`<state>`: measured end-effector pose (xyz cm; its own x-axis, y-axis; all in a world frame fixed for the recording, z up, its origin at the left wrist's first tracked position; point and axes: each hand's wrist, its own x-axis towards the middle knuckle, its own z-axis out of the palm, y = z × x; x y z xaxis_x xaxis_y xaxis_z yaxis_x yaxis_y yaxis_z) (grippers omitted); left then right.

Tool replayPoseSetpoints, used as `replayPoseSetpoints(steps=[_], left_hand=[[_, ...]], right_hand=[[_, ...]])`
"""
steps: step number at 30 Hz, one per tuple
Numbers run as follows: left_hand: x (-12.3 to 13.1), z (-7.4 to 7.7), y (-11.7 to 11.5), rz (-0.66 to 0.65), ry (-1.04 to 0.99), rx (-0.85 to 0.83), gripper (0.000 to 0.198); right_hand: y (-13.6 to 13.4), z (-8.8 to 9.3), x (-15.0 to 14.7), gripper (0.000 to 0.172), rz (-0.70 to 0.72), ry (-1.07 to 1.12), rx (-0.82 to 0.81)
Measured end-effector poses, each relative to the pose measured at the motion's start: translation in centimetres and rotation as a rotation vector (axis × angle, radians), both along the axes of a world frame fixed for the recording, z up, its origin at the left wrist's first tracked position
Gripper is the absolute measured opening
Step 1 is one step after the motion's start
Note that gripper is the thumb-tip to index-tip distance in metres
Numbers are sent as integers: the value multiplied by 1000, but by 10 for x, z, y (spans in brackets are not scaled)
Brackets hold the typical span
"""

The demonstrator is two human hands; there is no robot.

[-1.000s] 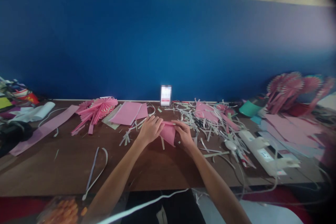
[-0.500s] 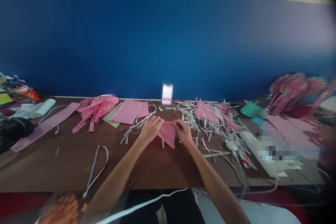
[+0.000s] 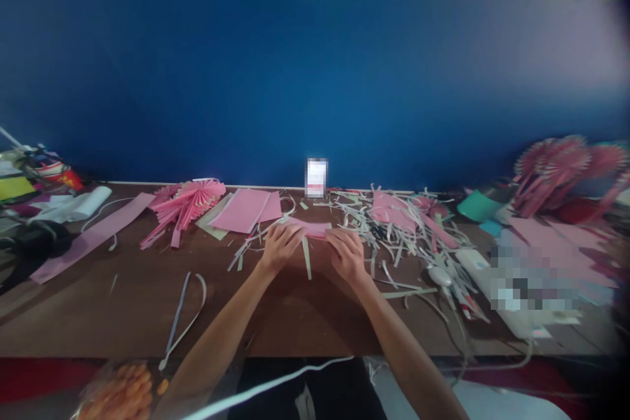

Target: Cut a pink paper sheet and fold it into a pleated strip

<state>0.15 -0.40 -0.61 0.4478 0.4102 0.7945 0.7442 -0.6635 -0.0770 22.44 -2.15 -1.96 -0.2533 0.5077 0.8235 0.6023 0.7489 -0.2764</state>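
Observation:
My left hand (image 3: 279, 247) and my right hand (image 3: 347, 254) both grip a folded piece of pink paper (image 3: 312, 228), one hand at each end. The paper now shows as a narrow band between my fingertips, held just over the brown table (image 3: 123, 315). Both hands have their fingers curled and pinched on the paper. A pale paper strip (image 3: 307, 259) lies on the table between my hands.
Pleated pink paper fans (image 3: 184, 205) and flat pink sheets (image 3: 243, 210) lie at the back left. A heap of pale paper strips (image 3: 394, 230) spreads to the right, with a white power strip (image 3: 506, 289), more pink fans (image 3: 556, 167) and a teal object (image 3: 480, 205). Two looped strips (image 3: 182, 315) lie front left.
The pink paper hung as a wide downward-pointing triangle; it is now folded up into a narrow band between my hands, which have shifted slightly toward the wall.

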Motion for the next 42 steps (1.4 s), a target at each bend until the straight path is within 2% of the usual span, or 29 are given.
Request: replayPoseSetpoints(steps=[6,10,18,23,34,42], left_hand=[[10,-17,16,1,242,-261,30],[20,-23,17,-9,312,-341,29],[26,-23,16,61,363,-329,22],[32,-22,14,59,396,-306,20],[34,-22,12,-10,406,-317,16],[29,-21,14,-62,403,-341,11]], right_hand=[[18,-15,15,27,21,-39,-161],[24,-19,20,25,33,-63,-197],[21,-9,18,22,-102,-328,-191],[21,-12,11,17,-162,-438,-197],[20,-15,8,14,-101,-417,-201],[26,-21,11,18,-9,-452,-213]])
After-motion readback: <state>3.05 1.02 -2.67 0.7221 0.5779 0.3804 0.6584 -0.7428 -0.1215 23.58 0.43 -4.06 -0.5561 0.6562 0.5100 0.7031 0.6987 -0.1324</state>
